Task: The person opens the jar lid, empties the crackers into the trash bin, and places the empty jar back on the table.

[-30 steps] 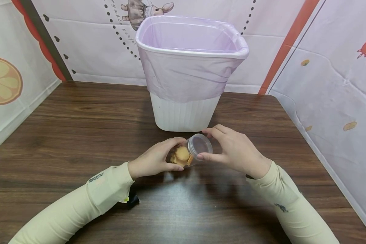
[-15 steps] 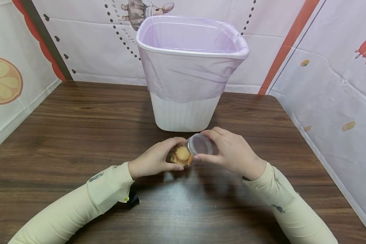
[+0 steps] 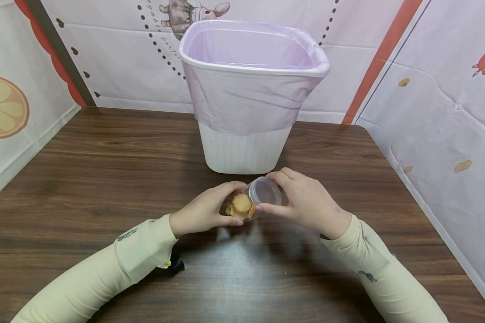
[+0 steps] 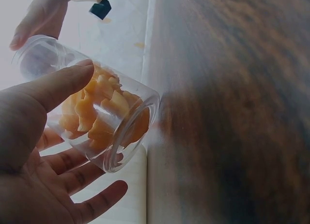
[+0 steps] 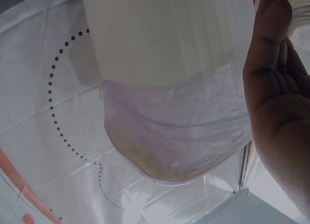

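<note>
one tilted jar [image 3: 262,193] fills my grip: my left hand [image 3: 208,208] curls round its body, by the snacks [image 3: 241,204] inside; my right hand [image 3: 307,202] holds its clear end, likely to steady it between them. the bin [image 3: 244,150] stands just beyond.

Clear round jar [image 3: 252,199], tilted, yellow-orange pieces [image 4: 99,108] toward its base, in the left grip [image 3: 204,211]

Dark wood-grain table [image 3: 105,179], on it a white bin [image 3: 244,150] in lilac plastic [image 3: 250,101]
</note>
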The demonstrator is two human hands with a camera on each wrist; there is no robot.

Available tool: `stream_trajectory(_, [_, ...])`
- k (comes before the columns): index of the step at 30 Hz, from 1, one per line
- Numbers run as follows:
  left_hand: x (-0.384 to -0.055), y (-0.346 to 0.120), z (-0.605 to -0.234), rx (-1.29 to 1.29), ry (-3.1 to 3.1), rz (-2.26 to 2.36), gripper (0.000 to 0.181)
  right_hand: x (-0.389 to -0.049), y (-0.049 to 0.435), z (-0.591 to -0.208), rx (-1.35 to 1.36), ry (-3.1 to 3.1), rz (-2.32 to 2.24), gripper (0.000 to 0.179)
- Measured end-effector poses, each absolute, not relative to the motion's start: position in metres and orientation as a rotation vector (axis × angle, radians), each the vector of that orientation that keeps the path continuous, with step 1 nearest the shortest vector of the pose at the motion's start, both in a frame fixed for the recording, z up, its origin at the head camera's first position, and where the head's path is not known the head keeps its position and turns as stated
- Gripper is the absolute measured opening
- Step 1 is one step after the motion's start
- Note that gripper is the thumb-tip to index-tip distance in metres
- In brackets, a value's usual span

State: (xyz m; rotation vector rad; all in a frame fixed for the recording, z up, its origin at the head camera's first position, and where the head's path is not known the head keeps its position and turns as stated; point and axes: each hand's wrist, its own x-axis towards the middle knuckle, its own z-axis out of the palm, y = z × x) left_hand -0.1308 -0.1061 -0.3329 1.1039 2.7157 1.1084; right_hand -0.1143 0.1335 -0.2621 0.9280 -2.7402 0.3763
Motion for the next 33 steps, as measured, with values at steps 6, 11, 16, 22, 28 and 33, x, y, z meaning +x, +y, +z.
stream_trajectory(6, [-0.1306,-0.1065,-0.3330,1.114,2.721,1.104,0.070,-0.1145,0.1345,-0.2621,0.970,-2.715,0.366,0.060])
stream_trajectory(11, [-0.1302,-0.1064,-0.3329,1.133,2.727,1.102,0.071,-0.1148,0.1350,-0.2610,1.009,-2.702,0.370,0.058])
stream_trajectory(16, [-0.1307,-0.1065,-0.3328,1.138,2.720,1.106,0.071,-0.1149,0.1353,-0.2593,1.037,-2.703,0.378,0.058])
stream_trajectory(22, [-0.1305,-0.1063,-0.3320,1.139,2.706,1.111,0.070,-0.1157,0.1366,-0.2595,1.091,-2.673,0.381,0.059])
stream_trajectory(28, [-0.1297,-0.1062,-0.3310,1.130,2.697,1.112,0.071,-0.1160,0.1378,-0.2593,1.137,-2.649,0.391,0.061])
stream_trajectory(33, [-0.1303,-0.1061,-0.3318,1.138,2.700,1.104,0.071,-0.1159,0.1389,-0.2582,1.166,-2.641,0.404,0.064])
